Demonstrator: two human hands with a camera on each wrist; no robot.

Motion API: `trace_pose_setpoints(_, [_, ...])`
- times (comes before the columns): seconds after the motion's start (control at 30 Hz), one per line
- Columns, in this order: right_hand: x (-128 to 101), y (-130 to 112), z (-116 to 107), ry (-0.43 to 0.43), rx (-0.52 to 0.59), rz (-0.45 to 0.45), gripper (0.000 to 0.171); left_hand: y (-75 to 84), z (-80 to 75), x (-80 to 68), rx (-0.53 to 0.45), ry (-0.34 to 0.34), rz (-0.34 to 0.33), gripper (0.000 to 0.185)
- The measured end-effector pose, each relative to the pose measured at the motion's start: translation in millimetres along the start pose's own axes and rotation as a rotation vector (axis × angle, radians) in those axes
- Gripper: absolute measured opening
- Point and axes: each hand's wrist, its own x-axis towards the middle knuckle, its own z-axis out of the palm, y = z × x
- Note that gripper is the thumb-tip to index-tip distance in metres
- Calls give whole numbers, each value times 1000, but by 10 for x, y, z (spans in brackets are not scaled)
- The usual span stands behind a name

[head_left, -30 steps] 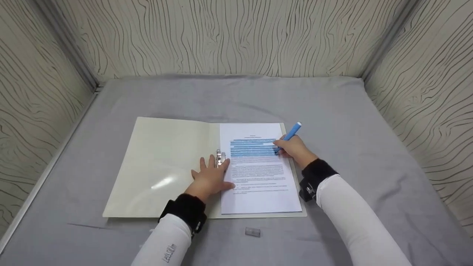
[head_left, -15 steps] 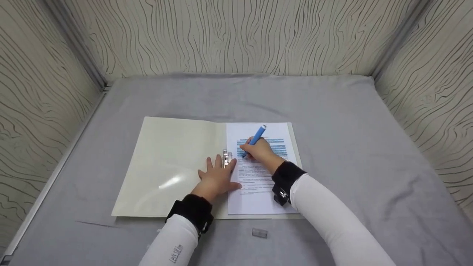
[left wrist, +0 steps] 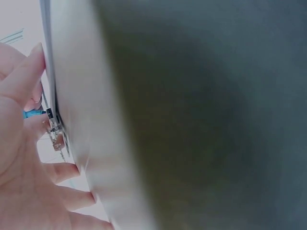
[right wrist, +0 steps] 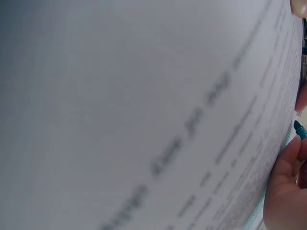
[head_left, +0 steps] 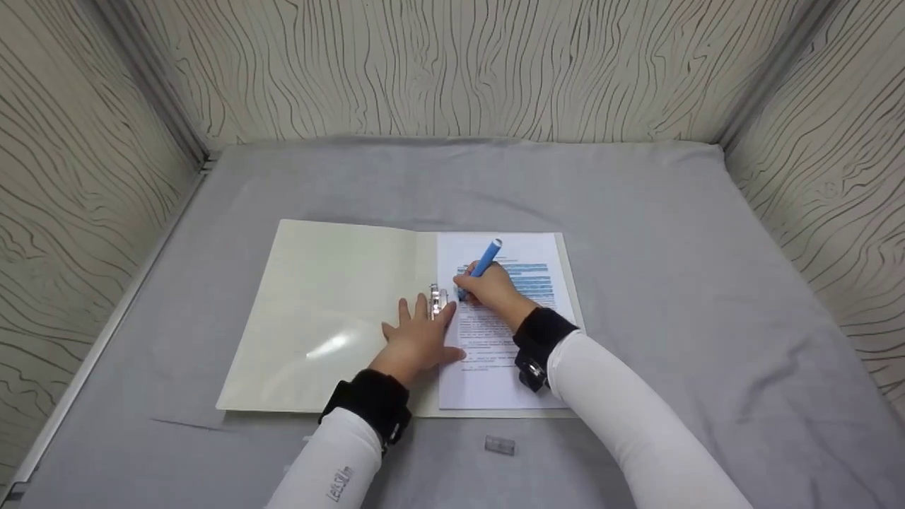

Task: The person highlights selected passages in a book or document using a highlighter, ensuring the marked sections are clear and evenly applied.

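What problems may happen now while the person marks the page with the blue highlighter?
The right hand drags the blue highlighter over freshly marked lines on the page, so ink might smear. Its tip works close to the left hand and the metal clip, and may mark them. The loose cap could get lost.

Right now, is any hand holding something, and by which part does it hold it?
The right hand grips the blue marker by its lower part, near the tip. The left hand holds nothing; it presses flat on the open folder.
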Motion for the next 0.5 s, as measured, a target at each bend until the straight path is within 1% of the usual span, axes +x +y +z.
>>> trace_pose_setpoints(0.2, [1, 18, 10, -13, -20, -8, 19, -1, 3, 11, 10, -6, -9, 82])
trace_pose_setpoints(0.37, [10, 41, 16, -6, -19, -10, 19, 0, -6, 5, 12, -11, -7, 82])
trace_pose_setpoints(0.5, [7, 36, 29, -1, -68, -20, 19, 6, -20, -9, 17, -12, -1, 82])
